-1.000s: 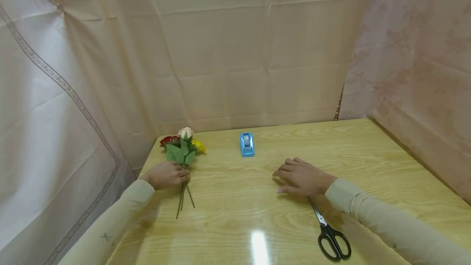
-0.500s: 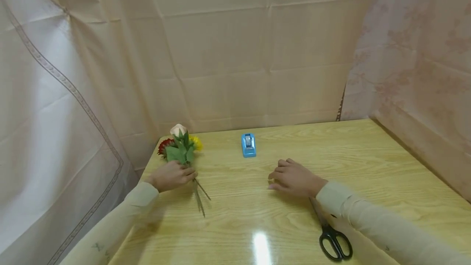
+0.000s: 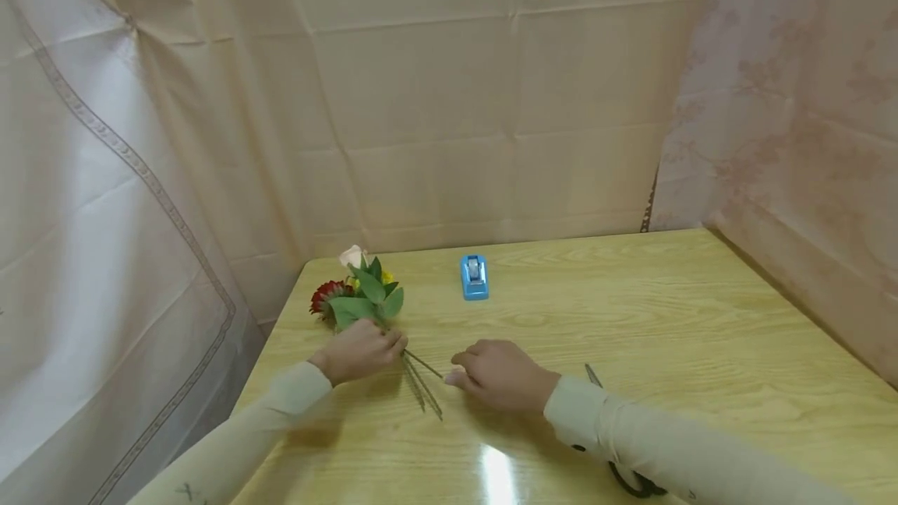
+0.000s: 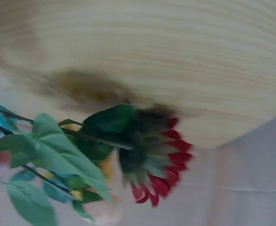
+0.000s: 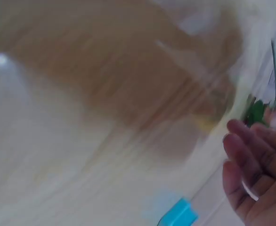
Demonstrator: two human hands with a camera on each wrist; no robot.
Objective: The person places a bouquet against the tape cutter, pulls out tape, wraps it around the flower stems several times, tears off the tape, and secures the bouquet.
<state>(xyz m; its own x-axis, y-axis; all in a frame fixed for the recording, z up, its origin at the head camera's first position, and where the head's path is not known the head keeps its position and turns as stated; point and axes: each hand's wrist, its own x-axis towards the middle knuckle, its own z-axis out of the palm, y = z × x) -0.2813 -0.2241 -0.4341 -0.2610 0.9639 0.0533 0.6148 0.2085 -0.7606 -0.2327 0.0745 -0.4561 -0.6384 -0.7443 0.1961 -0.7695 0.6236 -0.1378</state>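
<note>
My left hand [image 3: 361,351] grips a bunch of flowers by the stems [image 3: 423,388], just below the green leaves [image 3: 354,310]. The bunch has a red flower [image 3: 328,298], a pale pink rose [image 3: 353,256] and a yellow flower [image 3: 388,280] partly behind leaves. In the left wrist view the red bloom [image 4: 168,165] faces away, and little of the hand shows at the left edge. Close to the stem ends, my right hand [image 3: 501,374] hovers with loosely bent fingers. The right wrist view shows nothing in that hand [image 5: 263,165].
A blue tape dispenser [image 3: 475,279] stands at the back of the wooden table [image 3: 596,294]. Black-handled scissors [image 3: 592,375] lie at the right, mostly covered by the right sleeve [image 3: 631,431]. Cloth curtains [image 3: 421,100] hang behind and at both sides.
My left hand has brought the bunch rightward, and its stems have swung to point down and right. My right hand has moved left toward the stem ends, its sleeve now covering part of the scissors.
</note>
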